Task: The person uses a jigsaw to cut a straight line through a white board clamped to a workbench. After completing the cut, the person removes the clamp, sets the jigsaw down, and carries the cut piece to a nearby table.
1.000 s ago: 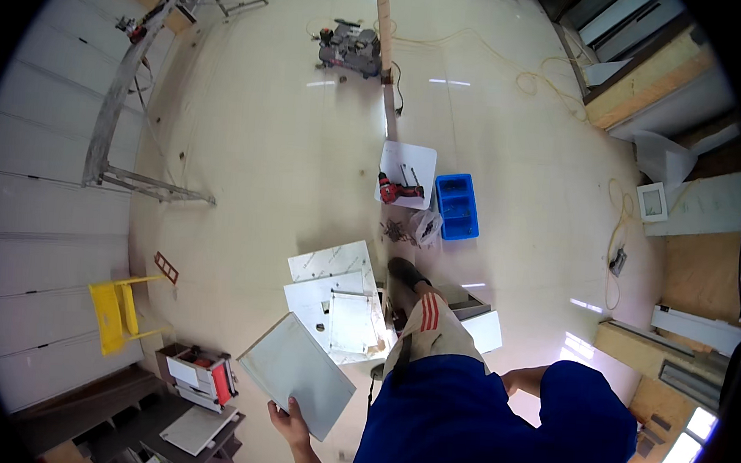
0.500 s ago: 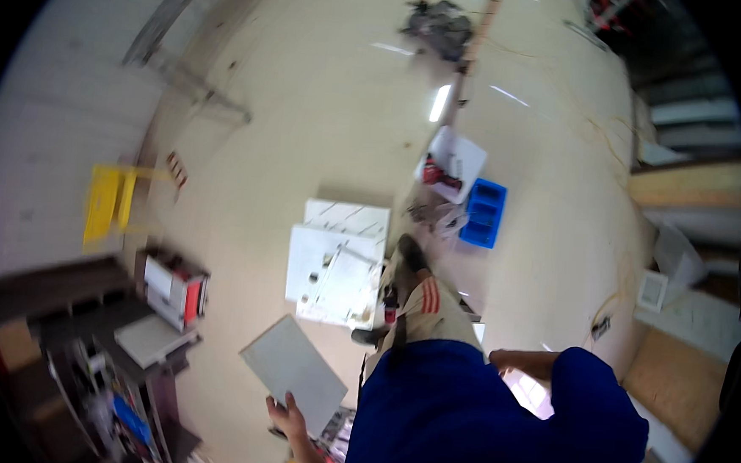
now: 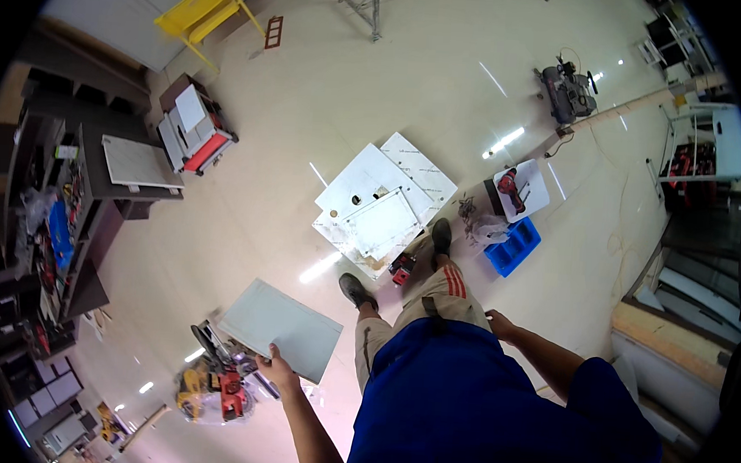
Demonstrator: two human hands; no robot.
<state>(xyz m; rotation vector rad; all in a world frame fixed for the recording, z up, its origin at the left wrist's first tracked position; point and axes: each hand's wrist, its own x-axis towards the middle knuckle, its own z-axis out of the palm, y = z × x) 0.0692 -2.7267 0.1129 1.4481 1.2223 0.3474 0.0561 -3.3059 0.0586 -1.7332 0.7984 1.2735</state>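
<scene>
A flat, pale grey rectangular board (image 3: 284, 324) hangs at my left side. My left hand (image 3: 275, 368) grips it near its lower edge, thumb lying over the top face and the other fingers hidden beneath. Down by my right thigh is my right hand (image 3: 502, 326), partly covered by my blue shirt, so its fingers cannot be made out. On the floor before my feet lie stacked white panels (image 3: 365, 184) with a smaller white panel (image 3: 384, 224) on top. A small red and black tool (image 3: 402, 269) rests at their near edge, between my shoes.
Right of the panels are a blue bin (image 3: 515, 247) and a white stool (image 3: 533, 187) bearing a red power tool. A red and yellow saw (image 3: 229, 393) stands at left, beyond the board. Farther off are a dark workbench (image 3: 105, 202), a yellow folding chair (image 3: 204, 9) and an air compressor (image 3: 566, 91).
My view has swung to the right, so the panels and bin appear turned. My feet stand farther apart. The board stays in my left hand; my right hand remains beside my thigh.
</scene>
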